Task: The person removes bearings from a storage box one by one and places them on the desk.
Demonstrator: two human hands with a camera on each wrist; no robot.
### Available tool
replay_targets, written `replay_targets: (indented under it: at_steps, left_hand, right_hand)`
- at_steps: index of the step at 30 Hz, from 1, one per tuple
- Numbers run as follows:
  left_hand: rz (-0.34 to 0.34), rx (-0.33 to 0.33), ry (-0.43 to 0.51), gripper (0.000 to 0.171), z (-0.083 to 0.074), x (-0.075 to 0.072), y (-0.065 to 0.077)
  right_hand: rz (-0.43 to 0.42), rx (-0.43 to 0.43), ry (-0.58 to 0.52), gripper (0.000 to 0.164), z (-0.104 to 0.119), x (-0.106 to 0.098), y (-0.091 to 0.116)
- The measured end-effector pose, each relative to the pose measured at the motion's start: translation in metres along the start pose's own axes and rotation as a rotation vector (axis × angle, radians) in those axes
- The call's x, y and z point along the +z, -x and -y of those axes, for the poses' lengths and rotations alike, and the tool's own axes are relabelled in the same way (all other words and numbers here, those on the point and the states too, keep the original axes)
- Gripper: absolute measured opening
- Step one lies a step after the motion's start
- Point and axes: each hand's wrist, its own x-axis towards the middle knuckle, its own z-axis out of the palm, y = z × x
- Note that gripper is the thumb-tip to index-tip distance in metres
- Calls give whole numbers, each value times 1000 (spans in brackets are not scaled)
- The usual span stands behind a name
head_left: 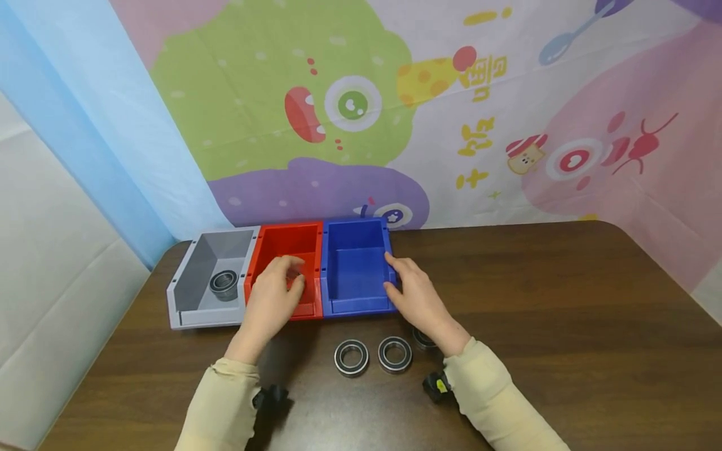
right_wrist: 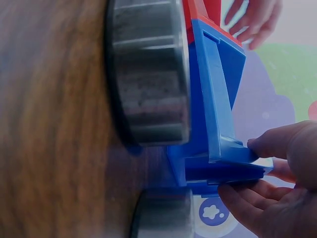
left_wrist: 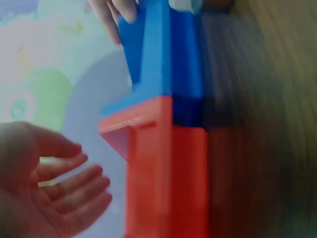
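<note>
My left hand hangs over the red bin, fingers loosely bent; in the left wrist view its palm holds nothing. A little dark shape shows behind its fingertips inside that bin, mostly hidden. With my right hand I grip the right side wall of the blue bin. In the right wrist view the thumb lies at the wall's edge and the fingers lie along its outer side. To the left, the grey bin holds bearings, apparently stacked.
On the brown table, in front of the blue bin, lie a ball bearing, a second bearing and a third bearing partly behind my right wrist. A printed cloth hangs behind the bins.
</note>
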Motion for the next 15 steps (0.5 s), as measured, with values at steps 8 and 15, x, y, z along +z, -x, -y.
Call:
replay_targets:
  at_steps: [8, 15]
  left_hand:
    - [74, -168, -94, 39, 9, 17, -17]
    - [110, -150, -152, 40, 22, 29, -18]
  right_hand:
    - [-13, -7, -13, 51, 0, 0, 0]
    - [-12, 1, -8, 51, -1, 0, 0]
